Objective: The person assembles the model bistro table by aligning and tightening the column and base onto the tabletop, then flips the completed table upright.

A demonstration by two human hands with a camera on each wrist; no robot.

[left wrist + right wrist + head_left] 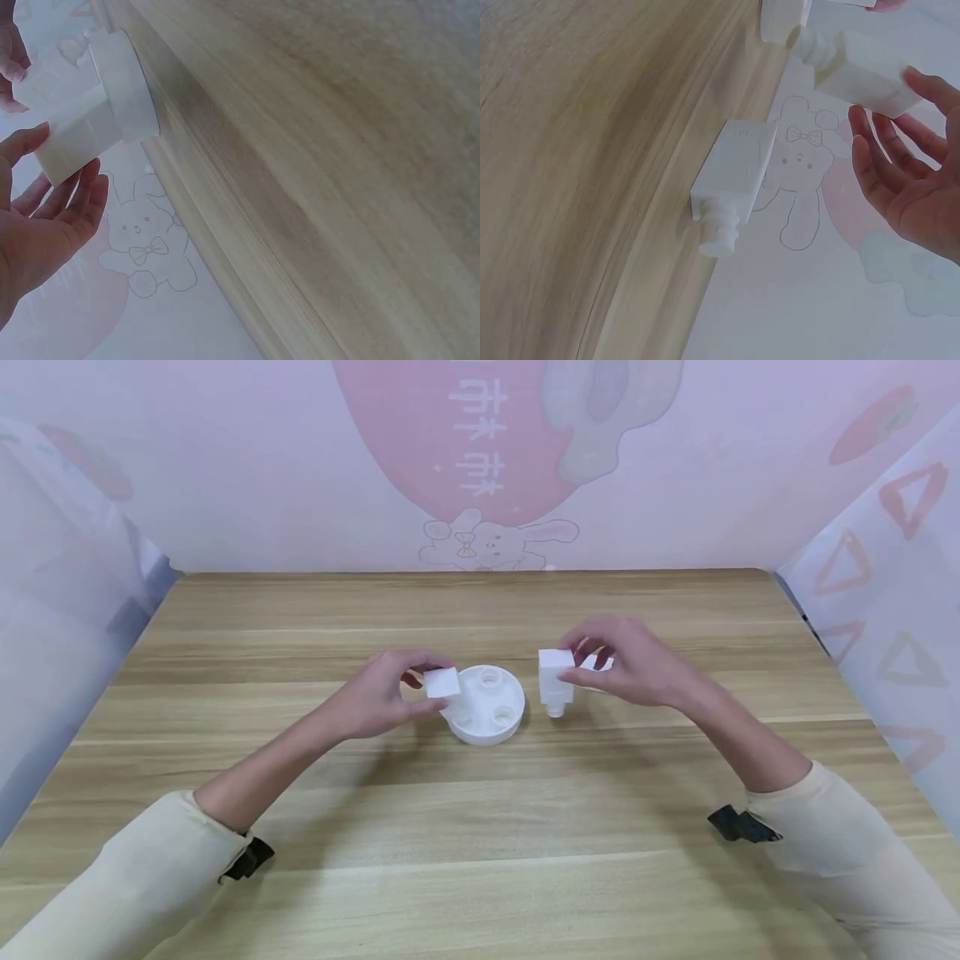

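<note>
**A pinch on either side, one load in the air**

The left hand (378, 697) pinches a smooth white square-sided block (442, 683) between thumb and fingers. The block's lower end meets the top of a shallow, round white base (480, 700) at its left part; whether it sits in a hole is hidden. Two round sockets (503, 716) show in the base, which rests on the light wood-grain desk (480, 827).

Just right of the base, the right hand (626, 664) pinches a white rectangular block with a ridged round neck (555, 677), neck downward, above the desk. Near that hand, a third white necked block (735, 165) lies on the desk.
</note>
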